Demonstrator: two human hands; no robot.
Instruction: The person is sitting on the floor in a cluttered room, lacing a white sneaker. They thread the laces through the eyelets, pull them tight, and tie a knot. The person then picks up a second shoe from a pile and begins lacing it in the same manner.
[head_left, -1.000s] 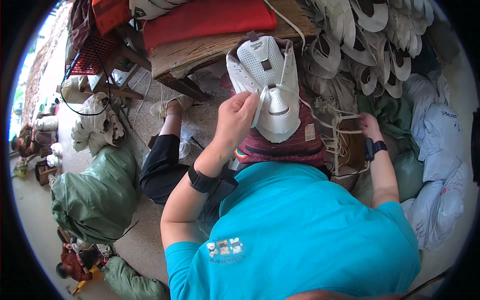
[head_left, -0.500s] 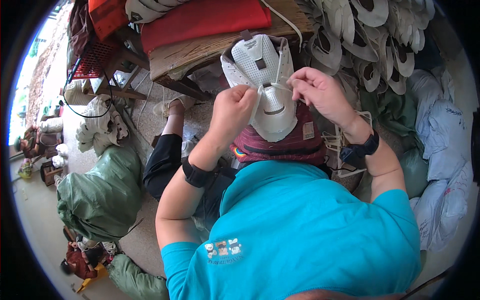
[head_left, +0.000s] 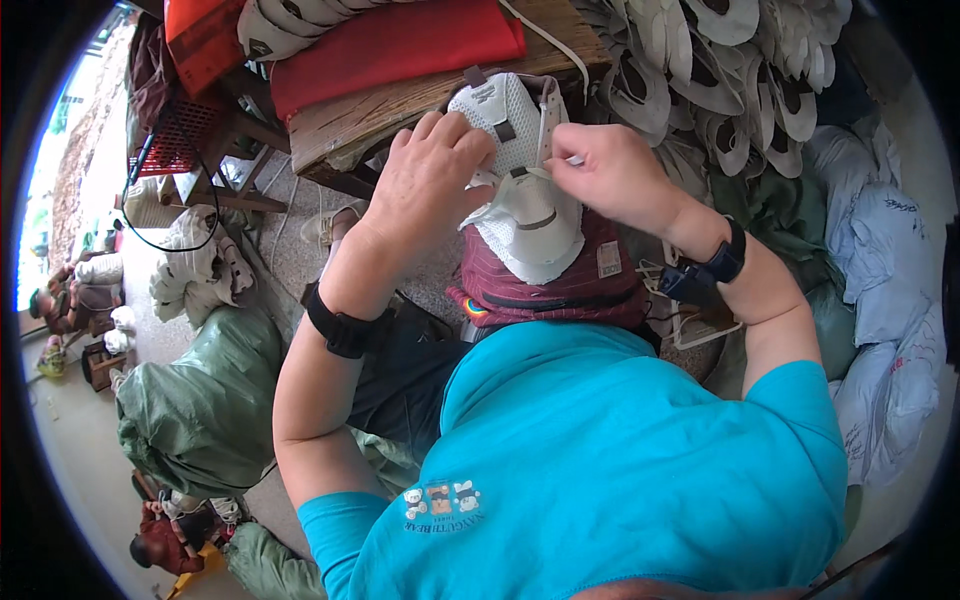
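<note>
A white shoe upper [head_left: 548, 250] with a perforated tongue [head_left: 512, 130] lies across my lap on a maroon striped cloth [head_left: 530, 296], its toe end toward me. My left hand [head_left: 425, 175] is at its left edge, fingers bent over the side and thumb near the eyelets; the fingertips are partly hidden. On the other side my right hand [head_left: 620, 180] is closed in a pinch by the right eyelet row, with a bit of white lace at its fingers. A thin white shoelace [head_left: 535, 172] crosses the lower throat between the hands.
Ahead stands a wooden bench [head_left: 340, 130] with a red cloth [head_left: 400, 50] on it. Many white shoe uppers [head_left: 730, 90] hang in bunches at the far right. Pale sacks [head_left: 885, 270] line the right side. On the left are a green sack [head_left: 215, 400] and people seated further off.
My left hand has left its pinch on the lace and moved left and forward onto the upper's edge. My right hand has shifted slightly left, turned palm down. The lace sits closer to the upper.
</note>
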